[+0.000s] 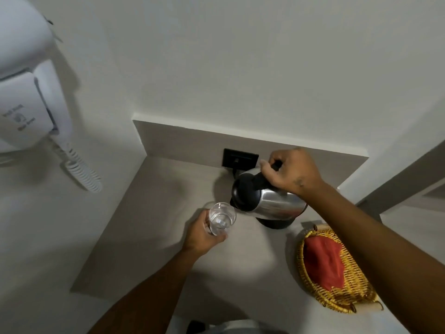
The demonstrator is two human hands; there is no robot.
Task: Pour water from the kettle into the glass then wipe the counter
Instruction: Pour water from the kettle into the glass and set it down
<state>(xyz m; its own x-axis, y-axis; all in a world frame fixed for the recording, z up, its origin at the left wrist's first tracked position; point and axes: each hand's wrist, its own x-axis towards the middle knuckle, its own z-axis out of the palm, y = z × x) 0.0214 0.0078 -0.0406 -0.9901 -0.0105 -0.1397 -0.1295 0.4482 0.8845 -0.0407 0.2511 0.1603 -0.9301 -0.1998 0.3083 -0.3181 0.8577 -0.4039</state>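
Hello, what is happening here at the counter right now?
A person is pouring from a kettle. The right hand tilts the steel kettle by its black handle, spout at the rim of the glass held in the left hand. A red cloth lies unused in the wicker basket.

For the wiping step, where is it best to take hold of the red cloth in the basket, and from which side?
Probably pinch the red cloth at its raised middle fold, coming from above. It lies loosely bunched inside the wicker basket, whose rim blocks a sideways approach. The right hand is nearer, but now holds the kettle.
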